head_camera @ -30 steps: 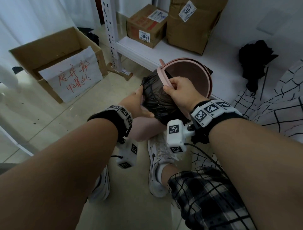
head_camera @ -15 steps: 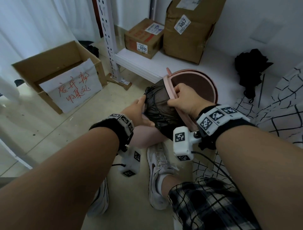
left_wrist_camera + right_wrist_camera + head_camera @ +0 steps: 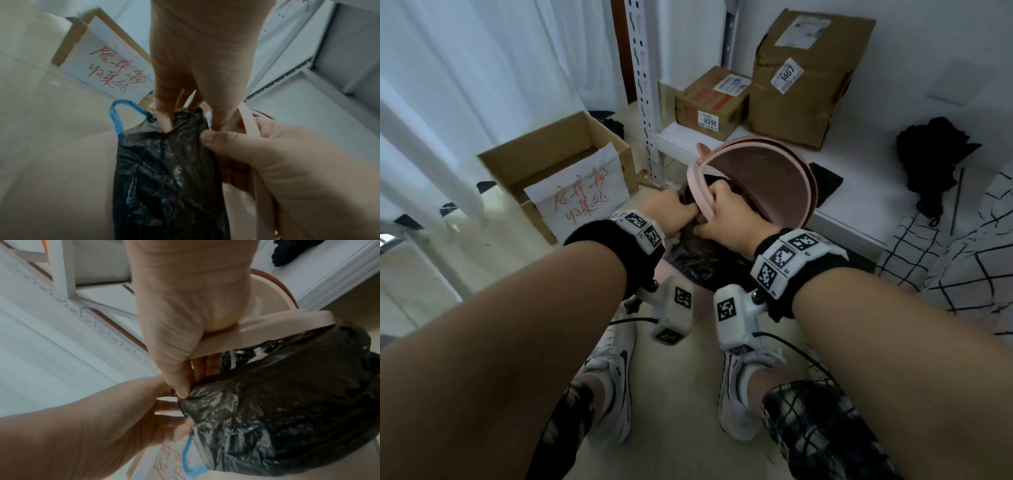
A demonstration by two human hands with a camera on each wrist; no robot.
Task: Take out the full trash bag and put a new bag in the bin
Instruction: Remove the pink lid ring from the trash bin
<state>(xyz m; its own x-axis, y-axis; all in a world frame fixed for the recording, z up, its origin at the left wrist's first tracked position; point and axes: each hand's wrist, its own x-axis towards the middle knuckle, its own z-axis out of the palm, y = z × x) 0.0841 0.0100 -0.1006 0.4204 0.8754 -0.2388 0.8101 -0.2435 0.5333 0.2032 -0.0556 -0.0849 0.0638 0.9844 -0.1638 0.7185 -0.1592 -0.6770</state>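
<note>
A pink bin (image 3: pixel 68 178) stands on the floor between my feet, lined with a full black trash bag (image 3: pixel 702 253) (image 3: pixel 164 170) (image 3: pixel 277 402). The bin's pink lid ring (image 3: pixel 697 186) (image 3: pixel 267 324) is tilted up above it. My left hand (image 3: pixel 681 205) (image 3: pixel 174 120) grips the bag's gathered top edge, fingers curled into the plastic. My right hand (image 3: pixel 709 209) (image 3: pixel 185 386) is curled round the pink ring, its thumb pressing the bag's edge. A blue drawstring loop (image 3: pixel 116 116) (image 3: pixel 191 465) sticks out of the bag beside my left hand.
An open cardboard box with a handwritten paper sign (image 3: pixel 571 195) sits on the floor to the left. A white shelf upright (image 3: pixel 643 102) stands behind the bin, with two cardboard boxes (image 3: pixel 710 99) and a black umbrella (image 3: pixel 931 154) on the low shelf. White curtains hang at left.
Both hands have moved up to the bag's top edge under the ring. My left hand went from the bag's side to gripping its gathered edge. The pink ring is tilted higher.
</note>
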